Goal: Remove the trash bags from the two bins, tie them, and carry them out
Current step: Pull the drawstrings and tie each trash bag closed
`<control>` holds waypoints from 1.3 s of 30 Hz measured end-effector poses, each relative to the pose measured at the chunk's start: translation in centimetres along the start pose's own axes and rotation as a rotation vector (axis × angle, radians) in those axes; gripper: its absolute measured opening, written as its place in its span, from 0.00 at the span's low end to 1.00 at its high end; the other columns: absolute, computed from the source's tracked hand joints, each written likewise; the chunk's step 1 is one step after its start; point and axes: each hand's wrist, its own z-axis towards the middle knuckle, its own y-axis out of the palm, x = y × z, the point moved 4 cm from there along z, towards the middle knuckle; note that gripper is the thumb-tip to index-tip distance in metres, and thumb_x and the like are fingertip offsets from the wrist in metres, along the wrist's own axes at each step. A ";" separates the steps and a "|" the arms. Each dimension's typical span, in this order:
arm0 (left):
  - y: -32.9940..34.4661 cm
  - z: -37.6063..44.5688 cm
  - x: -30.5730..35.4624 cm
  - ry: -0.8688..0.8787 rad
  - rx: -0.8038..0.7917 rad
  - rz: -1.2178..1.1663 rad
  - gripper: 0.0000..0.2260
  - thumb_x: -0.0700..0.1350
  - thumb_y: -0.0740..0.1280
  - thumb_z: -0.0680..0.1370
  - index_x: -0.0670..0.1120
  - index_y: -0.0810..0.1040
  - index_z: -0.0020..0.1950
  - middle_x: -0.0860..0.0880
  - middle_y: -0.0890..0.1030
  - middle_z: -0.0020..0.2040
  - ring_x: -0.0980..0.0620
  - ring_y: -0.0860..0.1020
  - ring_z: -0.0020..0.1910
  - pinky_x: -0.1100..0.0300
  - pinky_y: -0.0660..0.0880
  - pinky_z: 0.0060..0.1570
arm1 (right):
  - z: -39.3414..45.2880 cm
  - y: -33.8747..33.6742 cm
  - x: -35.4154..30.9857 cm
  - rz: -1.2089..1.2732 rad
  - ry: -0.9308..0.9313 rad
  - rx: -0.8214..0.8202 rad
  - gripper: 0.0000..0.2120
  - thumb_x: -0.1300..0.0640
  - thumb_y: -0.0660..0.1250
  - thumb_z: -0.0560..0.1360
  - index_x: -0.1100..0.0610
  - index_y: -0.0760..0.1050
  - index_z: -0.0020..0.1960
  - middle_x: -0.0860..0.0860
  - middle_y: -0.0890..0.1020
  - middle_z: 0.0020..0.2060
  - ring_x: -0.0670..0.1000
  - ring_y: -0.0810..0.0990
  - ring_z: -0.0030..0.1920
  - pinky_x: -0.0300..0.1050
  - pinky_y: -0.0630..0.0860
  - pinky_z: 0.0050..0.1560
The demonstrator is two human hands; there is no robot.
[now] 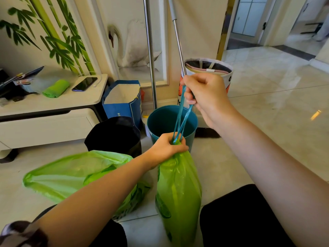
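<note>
A green trash bag [179, 191] hangs in front of me, its neck gathered in my left hand [166, 147]. My right hand [204, 94] holds the bag's blue drawstring [183, 120] and keeps it taut above the neck. Another green trash bag [71, 172] lies open-mouthed on the floor to the left, partly under my left forearm. A teal bin [160, 122] stands just behind my hands with no bag inside. Left of it stands a black bin [114, 135].
A blue paper bag [122, 102], two metal poles [150, 50] and a round white fabric basket [210, 68] stand by the wall. The white cabinet [53, 111] at left holds a phone and a green roll. Tiled floor [276, 97] runs right toward a doorway.
</note>
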 end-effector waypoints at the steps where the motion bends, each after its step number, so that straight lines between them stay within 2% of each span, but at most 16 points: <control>1: 0.0 0.0 0.0 0.026 0.029 0.051 0.07 0.43 0.72 0.73 0.45 0.75 0.39 0.47 0.75 0.37 0.54 0.75 0.37 0.59 0.76 0.42 | -0.1 0.0 -0.1 0.012 -0.007 0.005 0.09 0.62 0.63 0.77 0.68 0.78 0.47 0.51 0.73 0.29 0.46 0.71 0.30 0.34 0.70 0.29; 5: -0.2 -0.1 -0.6 0.094 0.134 0.185 0.13 0.48 0.72 0.73 0.39 0.75 0.40 0.43 0.75 0.36 0.53 0.73 0.36 0.52 0.76 0.44 | -0.4 -0.1 -0.8 0.017 -0.018 -0.020 0.09 0.63 0.63 0.76 0.69 0.78 0.47 0.52 0.70 0.26 0.47 0.67 0.27 0.36 0.67 0.27; 9: -1.6 -0.4 -1.4 0.082 0.196 0.285 0.13 0.50 0.69 0.76 0.39 0.80 0.43 0.40 0.80 0.40 0.48 0.78 0.39 0.50 0.75 0.47 | -0.4 -0.8 -1.2 -0.052 0.007 0.002 0.07 0.62 0.65 0.75 0.64 0.80 0.42 0.49 0.70 0.23 0.45 0.65 0.22 0.37 0.64 0.24; 13: -2.7 -0.2 -2.4 0.063 0.176 0.427 0.15 0.52 0.66 0.77 0.40 0.81 0.45 0.40 0.82 0.42 0.46 0.80 0.43 0.49 0.76 0.48 | -0.7 -0.2 -1.2 -0.232 -0.106 0.000 0.08 0.60 0.66 0.74 0.62 0.81 0.41 0.49 0.73 0.24 0.44 0.69 0.24 0.38 0.68 0.30; 16: -2.6 -0.2 -3.2 0.021 0.068 0.476 0.15 0.52 0.63 0.79 0.40 0.79 0.47 0.41 0.81 0.44 0.47 0.80 0.45 0.52 0.76 0.49 | -1.0 0.2 -0.4 -0.275 -0.149 -0.020 0.09 0.59 0.65 0.76 0.63 0.81 0.43 0.52 0.76 0.26 0.44 0.74 0.26 0.38 0.73 0.34; 19: -3.0 -0.5 -3.9 -0.043 -0.033 0.504 0.12 0.51 0.64 0.79 0.46 0.78 0.58 0.49 0.81 0.52 0.53 0.79 0.52 0.59 0.74 0.56 | -1.3 1.0 0.8 -0.225 -0.113 -0.092 0.08 0.60 0.63 0.77 0.64 0.79 0.45 0.53 0.78 0.27 0.46 0.76 0.28 0.42 0.77 0.37; 23: -5.5 -0.6 -3.9 -0.075 0.036 0.358 0.21 0.48 0.72 0.74 0.50 0.76 0.66 0.52 0.80 0.58 0.55 0.79 0.57 0.60 0.74 0.59 | -1.6 1.7 1.7 -0.053 -0.086 -0.159 0.07 0.63 0.63 0.77 0.64 0.79 0.47 0.52 0.79 0.28 0.49 0.79 0.32 0.42 0.76 0.38; 25: -6.6 -0.7 -3.0 -0.030 0.128 0.313 0.21 0.46 0.75 0.71 0.50 0.79 0.63 0.53 0.81 0.55 0.56 0.79 0.55 0.61 0.75 0.57 | -1.4 1.3 2.0 0.035 -0.029 -0.126 0.07 0.63 0.64 0.77 0.66 0.78 0.48 0.53 0.79 0.29 0.50 0.78 0.33 0.43 0.76 0.39; 28: -7.4 -1.0 -1.7 0.042 0.219 0.220 0.13 0.42 0.75 0.69 0.45 0.84 0.54 0.52 0.83 0.47 0.57 0.81 0.46 0.60 0.77 0.54 | -1.1 0.7 2.2 0.140 0.033 -0.072 0.06 0.65 0.63 0.77 0.65 0.78 0.46 0.54 0.77 0.31 0.49 0.78 0.33 0.45 0.76 0.40; 32: -6.4 -1.0 -1.1 0.049 0.160 0.215 0.14 0.42 0.74 0.71 0.46 0.83 0.56 0.48 0.85 0.46 0.57 0.82 0.44 0.67 0.77 0.50 | -1.2 1.2 2.1 0.129 0.027 -0.099 0.07 0.65 0.63 0.77 0.68 0.78 0.49 0.54 0.76 0.31 0.49 0.78 0.33 0.45 0.77 0.41; 35: -5.6 -0.7 -1.3 0.056 0.113 0.250 0.11 0.41 0.73 0.72 0.46 0.84 0.54 0.50 0.85 0.47 0.57 0.83 0.46 0.69 0.77 0.49 | -1.4 1.7 1.9 0.066 -0.016 -0.129 0.07 0.63 0.64 0.77 0.67 0.78 0.49 0.53 0.78 0.29 0.51 0.79 0.34 0.44 0.76 0.40; 39: -5.2 -0.6 -1.3 0.062 0.172 0.208 0.06 0.41 0.72 0.73 0.44 0.85 0.49 0.50 0.86 0.43 0.55 0.83 0.44 0.67 0.79 0.47 | -1.4 1.8 1.9 0.048 -0.024 -0.148 0.09 0.63 0.64 0.77 0.68 0.78 0.49 0.53 0.79 0.30 0.51 0.80 0.35 0.45 0.77 0.40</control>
